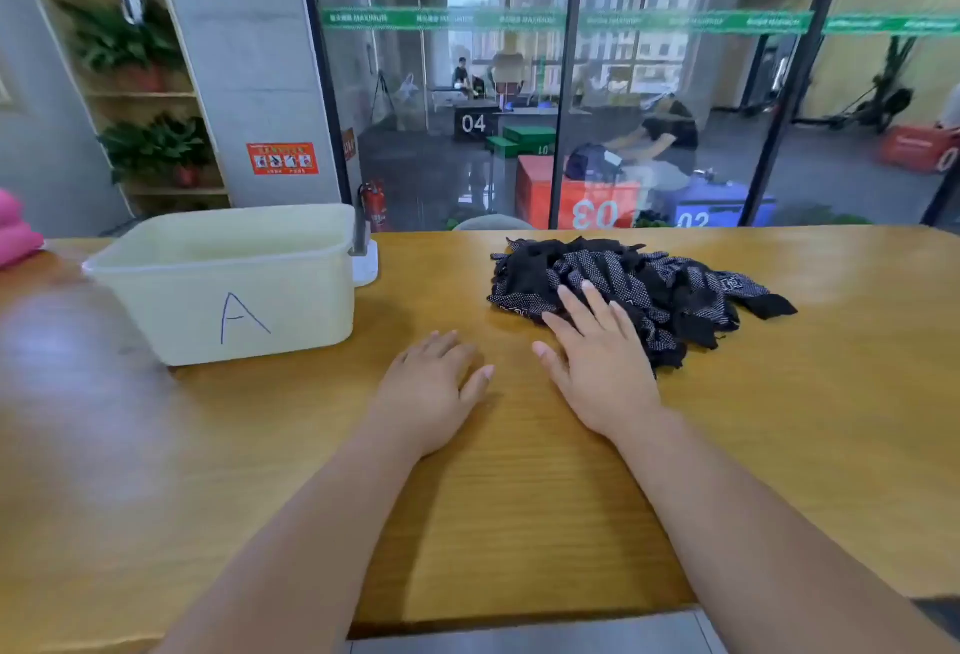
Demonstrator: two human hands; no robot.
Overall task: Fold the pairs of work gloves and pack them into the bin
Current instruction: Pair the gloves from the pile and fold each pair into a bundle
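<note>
the pile of work gloves point(649, 284) is found just under and beyond the fingertips of the right hand point(605, 370). it is a loose black heap with white dots, and no folded pair can be seen in it. the right hand is laid flat, its fingers point(571, 302) straight and a little spread, resting on the near edge of the pile; nothing is pinched. probably it is placed so that one glove can be felt out and drawn apart. the left hand point(428, 386) is laid palm down on the table point(519, 523), just beside the right one, fingers relaxed, nothing held. both forearms are stretched forward. the bin point(234, 284), marked with a letter a, is set well to the left of the left hand, open side up; no gloves are seen in it.
</note>
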